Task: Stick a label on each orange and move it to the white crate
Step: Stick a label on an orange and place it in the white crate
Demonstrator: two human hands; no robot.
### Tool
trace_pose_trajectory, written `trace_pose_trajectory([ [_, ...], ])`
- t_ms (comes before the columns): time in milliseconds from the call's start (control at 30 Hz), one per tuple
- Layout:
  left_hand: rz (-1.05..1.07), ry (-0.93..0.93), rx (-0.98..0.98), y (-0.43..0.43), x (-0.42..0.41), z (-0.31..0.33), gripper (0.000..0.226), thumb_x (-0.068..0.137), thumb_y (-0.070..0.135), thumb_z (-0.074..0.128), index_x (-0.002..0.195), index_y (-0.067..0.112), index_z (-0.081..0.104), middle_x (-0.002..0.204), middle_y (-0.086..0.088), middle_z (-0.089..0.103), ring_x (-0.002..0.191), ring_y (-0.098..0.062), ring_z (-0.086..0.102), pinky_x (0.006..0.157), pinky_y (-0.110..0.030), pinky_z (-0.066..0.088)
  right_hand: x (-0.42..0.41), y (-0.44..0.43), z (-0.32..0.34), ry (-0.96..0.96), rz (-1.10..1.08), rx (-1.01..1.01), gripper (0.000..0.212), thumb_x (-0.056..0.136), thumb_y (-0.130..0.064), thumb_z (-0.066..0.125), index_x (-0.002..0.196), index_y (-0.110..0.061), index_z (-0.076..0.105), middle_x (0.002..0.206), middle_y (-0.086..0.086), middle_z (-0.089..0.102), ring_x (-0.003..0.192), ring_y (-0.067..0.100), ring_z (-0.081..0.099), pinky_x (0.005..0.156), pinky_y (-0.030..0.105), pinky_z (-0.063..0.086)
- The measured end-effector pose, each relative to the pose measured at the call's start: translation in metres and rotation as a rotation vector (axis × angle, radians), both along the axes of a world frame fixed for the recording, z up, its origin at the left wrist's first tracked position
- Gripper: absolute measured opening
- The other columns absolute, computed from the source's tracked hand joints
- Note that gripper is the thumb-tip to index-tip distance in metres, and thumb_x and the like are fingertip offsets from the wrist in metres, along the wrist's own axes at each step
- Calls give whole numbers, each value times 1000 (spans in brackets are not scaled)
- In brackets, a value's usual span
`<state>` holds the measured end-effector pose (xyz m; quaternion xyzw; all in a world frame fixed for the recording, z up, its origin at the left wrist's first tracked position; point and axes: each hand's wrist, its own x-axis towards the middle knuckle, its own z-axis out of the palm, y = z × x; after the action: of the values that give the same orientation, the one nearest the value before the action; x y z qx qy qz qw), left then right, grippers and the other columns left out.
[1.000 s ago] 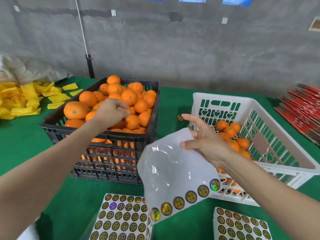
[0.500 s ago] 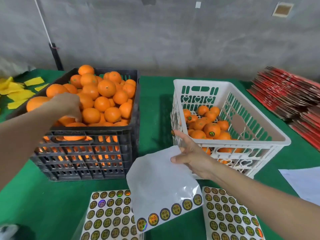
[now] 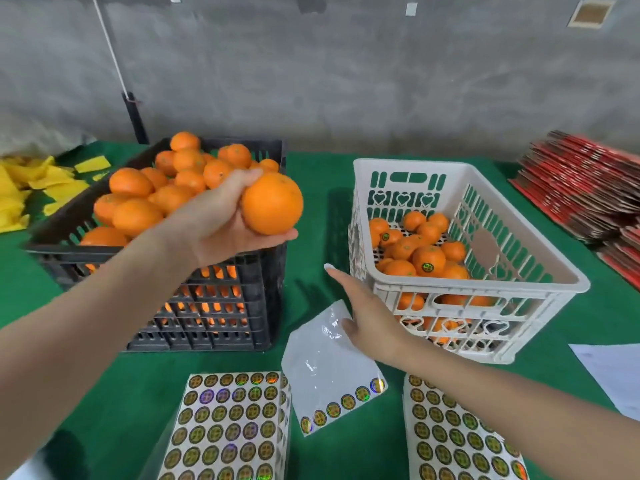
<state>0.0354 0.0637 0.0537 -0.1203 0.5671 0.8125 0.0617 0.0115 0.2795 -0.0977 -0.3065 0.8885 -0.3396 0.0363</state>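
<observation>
My left hand (image 3: 214,220) grips one orange (image 3: 272,204) in the air above the right rim of the black crate (image 3: 221,320), which is heaped with unlabelled oranges (image 3: 135,216). Lower down, my right hand (image 3: 367,313) pinches the corner of a nearly used-up label sheet (image 3: 322,375) with one row of round labels left. Its index finger points straight toward the orange, with a small pale label on the tip (image 3: 328,267). The white crate (image 3: 467,289) stands on the right and holds several oranges (image 3: 427,259), some showing labels.
Two full label sheets (image 3: 225,427) (image 3: 450,438) lie on the green table near me. A stack of red cartons (image 3: 588,188) sits far right, yellow paper scraps (image 3: 31,192) far left, and a white paper (image 3: 616,372) at the right edge. A grey wall closes the back.
My left hand has lifted an orange out of the black crate and carried it right. My right hand has dropped lower with the label sheet, index finger still extended.
</observation>
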Motion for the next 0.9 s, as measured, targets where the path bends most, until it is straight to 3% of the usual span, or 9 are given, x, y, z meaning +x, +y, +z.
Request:
trace_pose_trajectory([
  [133,-110,-115,180,34,8,-22,43,95,40,50,130,15,48,126,-19,55,88,-36,66,51,-34,57,7,1,47,41,-107,-462,39,90,-2,57,122,-21,47,121,-4,55,107,3,54,88,8,43],
  [267,-147,-216,322,45,10,-33,53,92,45,52,132,10,47,118,-24,54,72,-39,68,45,-30,55,7,11,97,16,-204,-789,15,92,-3,55,98,-17,56,101,7,63,87,12,63,75,23,55],
  [333,-171,-203,358,49,12,-36,66,75,47,66,125,7,52,112,-24,56,70,-39,68,47,-30,56,9,15,111,-91,-199,-886,15,92,-4,55,92,-18,58,98,9,65,83,15,66,73,27,57],
  [433,-186,-61,399,52,16,-42,90,42,22,94,122,6,56,115,-24,59,85,-41,68,64,-43,60,12,19,120,-178,-204,-869,17,90,-5,59,85,-21,64,93,2,67,86,18,64,74,33,56],
  [500,-215,-13,408,54,18,-47,99,29,6,95,121,4,58,112,-26,63,94,-46,66,76,-54,57,14,20,121,-232,-215,-843,20,87,-5,62,80,-23,68,92,-6,68,82,12,62,72,44,52],
  [633,-246,-22,359,58,19,-51,88,46,17,92,126,6,57,111,-24,65,94,-43,66,76,-48,59,20,18,118,-355,-147,-798,25,83,-2,64,69,-23,69,107,-5,65,106,11,59,83,26,45],
  [733,-220,-65,345,61,19,-50,61,65,26,74,122,10,60,105,-19,66,86,-36,66,65,-35,60,20,15,117,-420,-101,-700,21,83,-5,66,69,-19,70,117,2,63,116,19,55,93,34,43],
  [833,-185,-92,348,63,17,-50,61,65,30,71,122,11,61,107,-18,63,82,-34,67,59,-32,58,17,14,117,-405,-92,-632,15,84,-8,67,72,-18,70,122,3,60,119,22,53,105,46,39],
  [900,-179,-97,343,63,17,-49,59,65,30,71,119,11,62,107,-18,62,80,-33,67,58,-31,58,16,13,117,-368,-85,-606,16,84,-9,68,72,-20,70,121,2,61,118,19,54,106,47,38],
])
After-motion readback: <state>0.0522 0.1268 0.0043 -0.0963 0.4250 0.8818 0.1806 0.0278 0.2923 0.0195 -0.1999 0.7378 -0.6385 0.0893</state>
